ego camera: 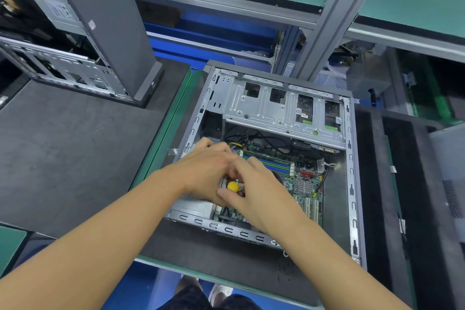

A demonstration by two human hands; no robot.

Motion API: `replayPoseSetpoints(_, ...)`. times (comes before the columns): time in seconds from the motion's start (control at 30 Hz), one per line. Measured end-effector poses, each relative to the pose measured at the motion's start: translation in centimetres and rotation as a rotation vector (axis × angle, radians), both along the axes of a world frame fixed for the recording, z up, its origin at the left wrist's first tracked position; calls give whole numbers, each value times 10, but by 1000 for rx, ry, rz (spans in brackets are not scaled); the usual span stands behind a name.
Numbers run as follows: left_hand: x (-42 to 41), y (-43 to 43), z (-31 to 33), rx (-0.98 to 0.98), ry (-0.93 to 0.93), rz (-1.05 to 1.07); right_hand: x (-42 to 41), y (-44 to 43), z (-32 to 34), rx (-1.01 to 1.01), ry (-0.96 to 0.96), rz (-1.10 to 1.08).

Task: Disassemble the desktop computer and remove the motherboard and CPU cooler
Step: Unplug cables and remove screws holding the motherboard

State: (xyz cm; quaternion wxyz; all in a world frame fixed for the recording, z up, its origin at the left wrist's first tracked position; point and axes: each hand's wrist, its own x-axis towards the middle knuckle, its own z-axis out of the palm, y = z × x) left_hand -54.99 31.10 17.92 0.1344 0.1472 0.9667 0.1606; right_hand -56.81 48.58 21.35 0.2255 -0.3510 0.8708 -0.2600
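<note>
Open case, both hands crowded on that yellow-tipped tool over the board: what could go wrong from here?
1. Both hands, left hand and right hand, cluster round the yellow-tipped tool; a slip could gouge the motherboard.
2. The hands hide the work spot, so the tool's seating cannot be checked.
3. Cables are not yet cleared off the board and may snag when it lifts.

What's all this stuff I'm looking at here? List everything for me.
Open computer case: one, grey metal, centre, lying on its side.
Motherboard: one, green, inside the case.
Drive cage: one, silver, far end of the case.
Yellow-tipped tool: one, between the hands.
Second case: one, silver, far left.
Dark panel: one, grey, upright, left.
Foam mats: dark grey, on the bench.
Left hand: over the board.
Right hand: beside it, touching the tool.
</note>
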Motion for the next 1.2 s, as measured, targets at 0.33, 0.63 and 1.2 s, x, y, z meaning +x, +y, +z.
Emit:
replayPoseSetpoints(0.33,1,-1,-1,-14,31,-25,-2,1,4,-20,-5,65)
replayPoseSetpoints(0.63,1,-1,-2,-46,56,-34,-2,-4,4,17,7,27)
replayPoseSetpoints(1.2,1,-2,-6,-24,46,-34,-4,-4,8,95,-43,-12)
